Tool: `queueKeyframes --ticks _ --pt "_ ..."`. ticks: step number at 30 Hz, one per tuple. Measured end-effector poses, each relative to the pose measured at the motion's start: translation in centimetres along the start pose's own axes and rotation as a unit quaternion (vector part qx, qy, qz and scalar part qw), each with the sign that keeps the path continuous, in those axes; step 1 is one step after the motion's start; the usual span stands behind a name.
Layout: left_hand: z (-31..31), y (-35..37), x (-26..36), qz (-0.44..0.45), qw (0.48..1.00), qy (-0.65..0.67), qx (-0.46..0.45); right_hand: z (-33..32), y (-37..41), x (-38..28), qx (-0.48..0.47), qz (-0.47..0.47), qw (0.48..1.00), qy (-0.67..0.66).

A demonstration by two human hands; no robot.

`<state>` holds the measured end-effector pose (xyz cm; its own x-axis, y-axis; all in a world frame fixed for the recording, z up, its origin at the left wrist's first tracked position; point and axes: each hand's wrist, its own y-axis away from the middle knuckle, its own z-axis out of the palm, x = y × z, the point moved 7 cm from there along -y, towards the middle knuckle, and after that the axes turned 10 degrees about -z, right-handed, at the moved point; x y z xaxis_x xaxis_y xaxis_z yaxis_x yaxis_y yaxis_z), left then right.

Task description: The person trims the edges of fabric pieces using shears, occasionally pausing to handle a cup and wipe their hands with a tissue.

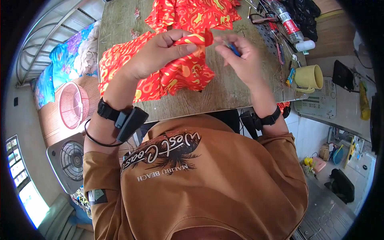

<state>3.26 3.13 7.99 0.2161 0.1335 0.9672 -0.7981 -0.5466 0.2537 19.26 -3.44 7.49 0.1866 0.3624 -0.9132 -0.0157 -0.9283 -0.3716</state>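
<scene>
My left hand (170, 50) pinches the upper edge of a red cloth (182, 76) patterned in yellow and orange, raising it off the wooden table. The rest of that cloth spreads left across the table. Just right of the raised edge, my right hand (240, 54) is curled around a small blue tool (235, 49); motion blur hides its tip. More cloth of the same pattern (196, 16) lies at the far side of the table.
On the wooden table (228, 92), a plastic bottle (289, 22), glasses (265, 18) and several tools lie at the far right. A yellow mug (310, 78) stands near the right edge, beside a sewing machine (320, 96). A pink basket (73, 105) is at left.
</scene>
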Motion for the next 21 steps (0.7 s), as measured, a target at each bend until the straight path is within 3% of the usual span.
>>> queueKeyframes --ticks 2,7,11,14,15,18,21 --pt "-0.4 0.2 0.1 0.009 0.999 -0.035 0.023 -1.0 0.3 -0.5 0.021 -0.04 0.999 0.01" --pt "0.5 0.1 0.3 0.009 0.999 -0.028 -0.024 -0.6 0.2 -0.1 0.021 -0.032 0.999 -0.002" --pt "1.6 0.3 1.0 0.01 0.997 -0.01 -0.071 1.1 -0.6 0.4 0.027 0.017 0.998 -0.053" --pt "1.5 0.7 1.1 0.012 0.996 0.021 -0.091 1.8 -0.3 3.0 -0.045 0.158 0.979 -0.119" --pt "1.1 0.8 0.9 0.008 0.996 0.012 -0.083 2.1 -0.2 3.3 -0.046 0.158 0.979 -0.12" --pt "0.5 1.1 0.5 0.0 0.998 -0.003 -0.067 1.4 0.0 2.5 0.034 0.025 0.996 -0.079" --pt "0.8 1.2 0.3 -0.013 0.996 0.019 -0.085 0.6 0.8 2.1 0.003 0.05 0.996 -0.072"
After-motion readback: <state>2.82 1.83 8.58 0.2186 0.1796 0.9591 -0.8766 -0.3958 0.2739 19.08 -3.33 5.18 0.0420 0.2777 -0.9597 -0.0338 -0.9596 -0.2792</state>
